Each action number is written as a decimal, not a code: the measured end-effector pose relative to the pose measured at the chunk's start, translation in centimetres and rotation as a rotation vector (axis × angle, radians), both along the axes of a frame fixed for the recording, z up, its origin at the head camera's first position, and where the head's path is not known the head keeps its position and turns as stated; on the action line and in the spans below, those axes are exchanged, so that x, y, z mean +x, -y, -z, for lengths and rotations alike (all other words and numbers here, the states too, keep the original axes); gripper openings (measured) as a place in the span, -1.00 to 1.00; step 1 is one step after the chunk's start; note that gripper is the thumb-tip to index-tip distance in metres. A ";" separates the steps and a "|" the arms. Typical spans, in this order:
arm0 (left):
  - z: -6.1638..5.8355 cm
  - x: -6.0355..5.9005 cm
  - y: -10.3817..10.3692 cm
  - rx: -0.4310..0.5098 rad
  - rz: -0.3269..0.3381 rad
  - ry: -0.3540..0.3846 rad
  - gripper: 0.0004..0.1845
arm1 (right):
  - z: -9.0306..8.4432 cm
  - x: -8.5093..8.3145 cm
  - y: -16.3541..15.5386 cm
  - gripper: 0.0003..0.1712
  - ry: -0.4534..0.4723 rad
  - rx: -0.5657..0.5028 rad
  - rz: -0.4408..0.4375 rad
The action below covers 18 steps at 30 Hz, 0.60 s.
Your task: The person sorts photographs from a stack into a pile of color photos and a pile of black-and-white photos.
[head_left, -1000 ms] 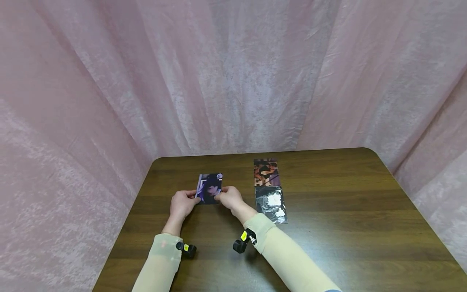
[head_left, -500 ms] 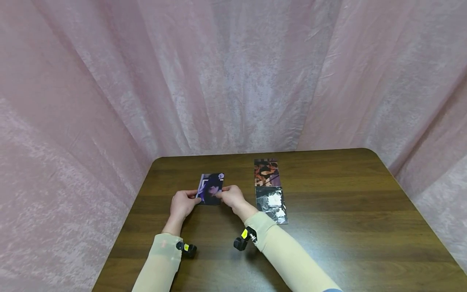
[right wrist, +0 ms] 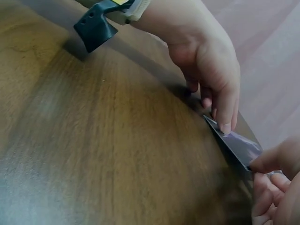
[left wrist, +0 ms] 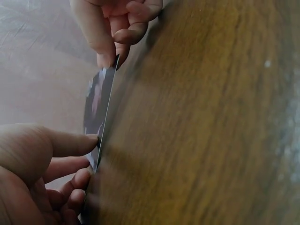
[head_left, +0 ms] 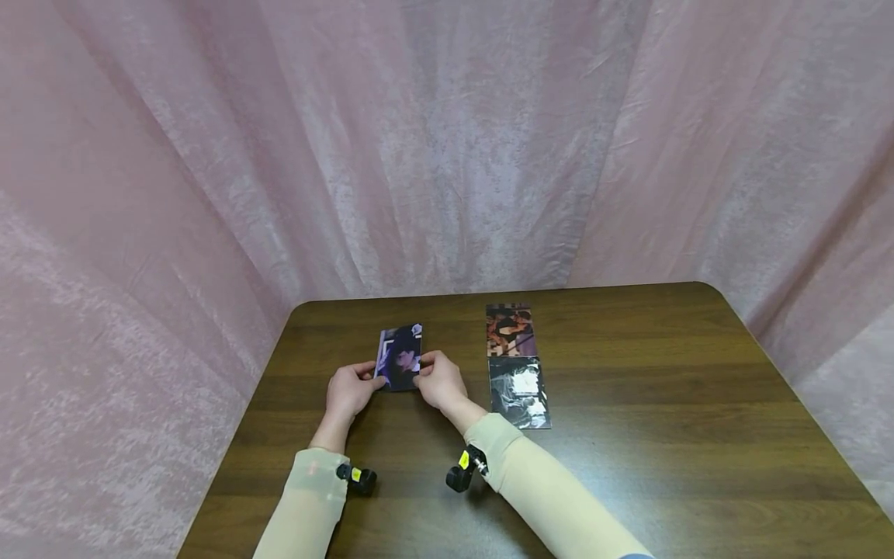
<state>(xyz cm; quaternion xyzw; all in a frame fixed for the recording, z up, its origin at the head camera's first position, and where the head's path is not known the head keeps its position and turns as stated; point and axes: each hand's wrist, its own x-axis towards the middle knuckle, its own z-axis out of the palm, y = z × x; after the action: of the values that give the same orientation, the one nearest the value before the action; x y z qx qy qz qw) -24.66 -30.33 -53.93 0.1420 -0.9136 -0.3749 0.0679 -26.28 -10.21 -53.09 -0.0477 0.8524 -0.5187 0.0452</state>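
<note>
Both hands (left wrist: 37,164) pinch a photo card (left wrist: 97,110) edge-on above the table (left wrist: 211,131)

Glossy photo card (head_left: 400,359), smooth dark wood table (head_left: 628,466), matt pink cloth backdrop (head_left: 447,140).

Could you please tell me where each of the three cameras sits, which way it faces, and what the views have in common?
Head: worn on the head, facing forward and down over the table; shows both sleeved forearms, the left hand and right hand pinching a photo card, with two more cards lying to the right.
Left wrist: low beside the tabletop, looking along the card's edge; both hands' fingers show.
Right wrist: low over the wood, facing the left hand and its wrist camera.
Shared: all three show both hands holding the same card.
</note>
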 end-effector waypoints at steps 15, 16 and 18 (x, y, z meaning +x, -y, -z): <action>-0.2 -0.2 -2.9 0.139 0.039 -0.086 -0.63 | 0.1 -0.5 -3.4 -0.57 -0.112 0.045 0.018; -0.3 -0.4 -3.5 0.146 0.047 -0.089 -0.63 | 0.0 -0.7 -4.0 -0.56 -0.121 0.043 0.018; -0.5 -0.6 -4.7 0.163 0.062 -0.096 -0.64 | -0.1 -0.9 -5.4 -0.55 -0.143 0.043 0.018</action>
<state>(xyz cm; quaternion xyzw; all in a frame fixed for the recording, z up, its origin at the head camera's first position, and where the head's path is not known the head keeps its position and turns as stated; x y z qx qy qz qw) -25.24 -25.68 -53.46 0.1008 -0.8797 -0.4564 0.0881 -27.18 -4.84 -52.97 -0.0760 0.8648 -0.4960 -0.0194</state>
